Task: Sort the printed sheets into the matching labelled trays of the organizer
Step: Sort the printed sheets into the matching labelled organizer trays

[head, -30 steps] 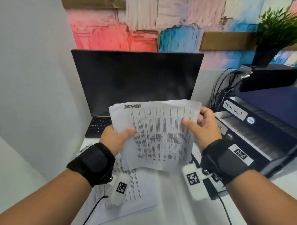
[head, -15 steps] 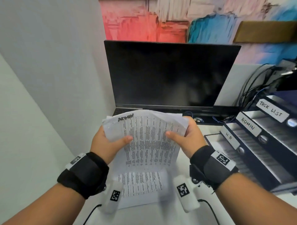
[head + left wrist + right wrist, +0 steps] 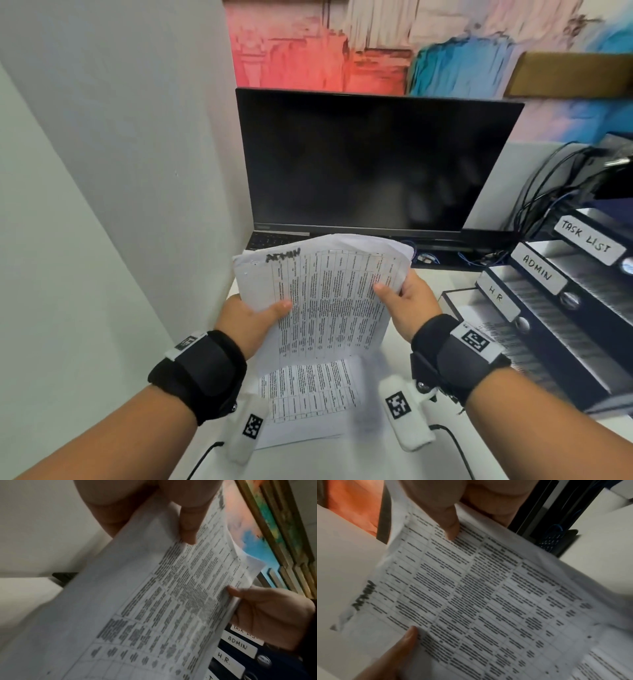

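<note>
My left hand (image 3: 251, 317) and right hand (image 3: 407, 308) both pinch the white printed sheets marked ADMIN (image 3: 329, 298), thumbs on top, held above the white tabletop (image 3: 342, 459), left of the dark labelled tray organizer (image 3: 561, 308).

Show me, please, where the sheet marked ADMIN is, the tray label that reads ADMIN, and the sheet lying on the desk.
ADMIN sheet (image 3: 329, 291), head view: middle of the printed table.
ADMIN tray label (image 3: 537, 273), head view: centre of the white label.
sheet on the desk (image 3: 308, 390), head view: its printed area.
</note>
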Motion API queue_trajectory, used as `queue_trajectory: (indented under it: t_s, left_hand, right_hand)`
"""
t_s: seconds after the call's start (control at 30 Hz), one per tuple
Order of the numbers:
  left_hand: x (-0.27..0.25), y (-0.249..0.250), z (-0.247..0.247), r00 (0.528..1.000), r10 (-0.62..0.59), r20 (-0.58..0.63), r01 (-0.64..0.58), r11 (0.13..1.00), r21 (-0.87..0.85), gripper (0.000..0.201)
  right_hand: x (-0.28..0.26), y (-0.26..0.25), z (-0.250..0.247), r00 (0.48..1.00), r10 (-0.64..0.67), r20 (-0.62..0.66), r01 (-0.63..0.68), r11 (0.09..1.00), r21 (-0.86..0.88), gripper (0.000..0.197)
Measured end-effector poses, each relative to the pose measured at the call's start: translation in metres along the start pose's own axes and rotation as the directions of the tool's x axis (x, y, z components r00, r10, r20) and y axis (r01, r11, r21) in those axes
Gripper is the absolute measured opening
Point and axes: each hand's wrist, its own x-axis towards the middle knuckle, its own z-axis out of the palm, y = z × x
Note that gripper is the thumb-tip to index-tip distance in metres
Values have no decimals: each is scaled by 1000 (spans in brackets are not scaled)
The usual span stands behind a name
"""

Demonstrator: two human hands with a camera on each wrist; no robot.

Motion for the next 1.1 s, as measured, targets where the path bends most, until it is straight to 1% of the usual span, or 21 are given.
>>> queue_trajectory:
  t_s: [0.1,0.17,0.23,0.27,0.3,0.33,0.37,0.4,0.43,0.47,0.5,0.6,0.67,0.7,0.73,0.8,0.87,0.93,0.97,1.03,1.1]
  left_hand:
    - [5,4,-3,1000,13,-9,-12,1000,19,20]
    - [13,10,-6,992,75,-101,-65,992,105,37]
    - [20,18,-9,953,166,-253,-126,978,168,55]
    - [22,25,-11,930,210,-302,-167,973,162,62]
    - [23,34,-14,910,278,-306,-236,957,169,68]
    - [24,44,-15,887,381,-259,-328,917,227,74]
    - [24,54,-15,856,495,-151,-423,837,348,81]
    - [22,66,-14,814,581,4,-508,708,491,87]
    - [21,78,-10,773,613,160,-563,549,618,88]
    - [20,89,-6,744,603,288,-592,397,701,85]
    - [21,98,-2,736,567,371,-605,304,736,77]
    - [23,114,7,715,499,490,-653,226,723,37]
    - [25,118,11,682,505,529,-688,197,699,30]
    - [27,118,12,671,516,533,-702,208,682,29]
    - [28,119,13,668,533,519,-712,253,655,28]
    - [29,118,17,696,561,449,-703,403,586,25]
    - [32,118,24,760,559,331,-643,574,508,23]
    - [34,121,35,832,503,233,-554,742,377,21]
    - [34,123,42,856,474,208,-517,800,303,21]
    - [33,127,60,889,416,190,-449,873,189,19]
    - [33,130,77,918,355,178,-378,919,116,17]
  right_hand:
    - [-1,1,-3,999,39,-2,-39,997,-67,24]
    - [-2,-4,-7,999,26,-23,-29,995,-99,22]
    - [-2,-13,-13,998,-28,-61,17,985,-170,21]
    - [0,-18,-17,995,-67,-77,47,972,-232,21]
    - [1,-23,-21,991,-108,-78,79,948,-308,22]
    - [2,-27,-24,987,-147,-69,110,917,-384,22]
    - [3,-31,-28,982,-181,-51,139,883,-449,21]
    - [4,-35,-30,978,-204,-32,162,851,-499,19]
    - [4,-38,-32,974,-226,-14,184,825,-535,17]
    - [3,-42,-33,969,-246,2,205,803,-559,16]
    - [2,-45,-34,965,-261,17,223,786,-576,15]
    - [-1,-51,-35,954,-296,43,262,758,-598,15]
    - [-3,-52,-39,951,-307,28,266,770,-579,12]
    - [-3,-51,-43,951,-308,13,262,785,-562,12]
    - [-3,-51,-48,953,-303,-6,250,798,-549,13]
    - [-2,-52,-64,961,-271,-56,197,811,-551,11]
    - [-1,-51,-87,963,-236,-127,123,811,-572,16]
    - [0,-48,-116,954,-209,-214,39,796,-604,25]
    - [0,-46,-131,948,-196,-249,-2,781,-625,27]
    - [-2,-44,-159,939,-171,-300,-82,733,-675,30]
    - [-6,-44,-185,925,-153,-347,-159,674,-722,34]
